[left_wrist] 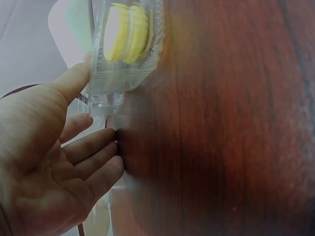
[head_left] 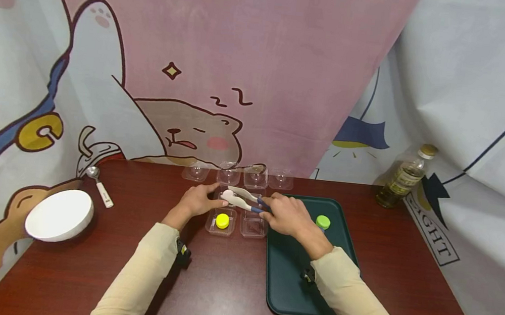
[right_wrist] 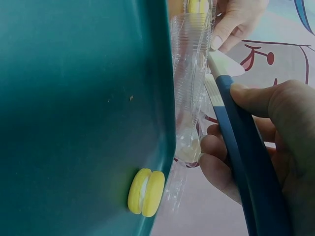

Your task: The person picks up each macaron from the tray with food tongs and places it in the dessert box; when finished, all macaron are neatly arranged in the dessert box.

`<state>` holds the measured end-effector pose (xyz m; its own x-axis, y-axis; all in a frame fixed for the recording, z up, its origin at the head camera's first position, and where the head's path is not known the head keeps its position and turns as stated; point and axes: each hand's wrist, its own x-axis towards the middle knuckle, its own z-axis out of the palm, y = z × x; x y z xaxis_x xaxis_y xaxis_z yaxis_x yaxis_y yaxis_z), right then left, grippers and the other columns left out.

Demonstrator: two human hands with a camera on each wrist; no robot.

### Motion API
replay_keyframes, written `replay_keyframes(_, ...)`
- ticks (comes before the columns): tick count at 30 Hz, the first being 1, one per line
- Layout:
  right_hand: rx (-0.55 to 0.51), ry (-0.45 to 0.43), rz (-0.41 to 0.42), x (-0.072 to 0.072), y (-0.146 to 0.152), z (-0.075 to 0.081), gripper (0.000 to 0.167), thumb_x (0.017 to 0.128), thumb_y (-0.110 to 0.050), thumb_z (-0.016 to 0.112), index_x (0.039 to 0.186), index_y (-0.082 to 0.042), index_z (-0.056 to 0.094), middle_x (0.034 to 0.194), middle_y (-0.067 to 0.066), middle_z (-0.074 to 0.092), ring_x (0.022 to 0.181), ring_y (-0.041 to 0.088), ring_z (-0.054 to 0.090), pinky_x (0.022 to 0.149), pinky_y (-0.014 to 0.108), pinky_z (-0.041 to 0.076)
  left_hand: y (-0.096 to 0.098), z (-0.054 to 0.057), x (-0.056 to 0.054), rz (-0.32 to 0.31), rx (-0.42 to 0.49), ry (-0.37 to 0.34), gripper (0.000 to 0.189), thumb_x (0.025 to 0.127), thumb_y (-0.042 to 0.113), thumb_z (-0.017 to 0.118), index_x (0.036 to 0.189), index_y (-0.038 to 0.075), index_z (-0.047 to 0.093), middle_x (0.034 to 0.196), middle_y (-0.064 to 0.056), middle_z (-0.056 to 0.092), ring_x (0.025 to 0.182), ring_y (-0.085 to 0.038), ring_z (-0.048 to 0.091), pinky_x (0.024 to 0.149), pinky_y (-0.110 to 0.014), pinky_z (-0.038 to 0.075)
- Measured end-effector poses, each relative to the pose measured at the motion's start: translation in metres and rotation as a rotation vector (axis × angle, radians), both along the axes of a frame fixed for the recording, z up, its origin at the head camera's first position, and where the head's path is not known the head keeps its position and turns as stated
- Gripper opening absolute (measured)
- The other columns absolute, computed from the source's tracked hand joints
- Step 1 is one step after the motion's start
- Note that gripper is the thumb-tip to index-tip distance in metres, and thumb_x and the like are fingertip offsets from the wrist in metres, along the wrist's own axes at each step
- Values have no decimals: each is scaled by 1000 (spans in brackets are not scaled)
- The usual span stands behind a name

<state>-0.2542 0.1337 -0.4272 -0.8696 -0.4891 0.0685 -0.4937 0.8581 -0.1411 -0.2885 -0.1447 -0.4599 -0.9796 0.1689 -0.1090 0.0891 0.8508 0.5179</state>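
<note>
My right hand grips tongs with blue handles and pale tips. In the head view the tips reach left over the back-left compartment of a clear plastic container, with a small pale round thing between them. My left hand is at the container's left side, thumb and fingers stretched out around the back-left compartment. In the left wrist view its thumb touches the plastic wall. A yellow macaron sits in the front-left compartment. Another macaron, greenish in the head view, lies on the dark green tray.
Clear domed lids stand open behind the container, by the back cloth. To the left are a white bowl and a scoop with a white handle. An oil bottle stands at the back right.
</note>
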Motion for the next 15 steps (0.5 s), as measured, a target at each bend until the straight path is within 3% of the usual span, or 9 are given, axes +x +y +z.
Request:
replay_keyframes(8, -12, -1, -4, 0, 4, -1, 47, 96, -38, 69, 137, -15, 65, 116, 7, 69, 57, 12, 51, 46, 27, 36, 2, -1, -1, -8, 5, 0, 83, 89, 53, 72, 156, 16, 41, 154, -17, 48, 140, -44, 47, 116, -56, 39)
replay_keyframes(15, -34, 13, -24, -1, 13, 1, 49, 96, -40, 68, 138, -13, 64, 125, 10, 69, 71, 15, 62, 50, 27, 40, 0, -2, 0, 20, 57, -26, 82, 89, 50, 74, 156, 18, 41, 156, -17, 46, 144, -44, 42, 118, -58, 35)
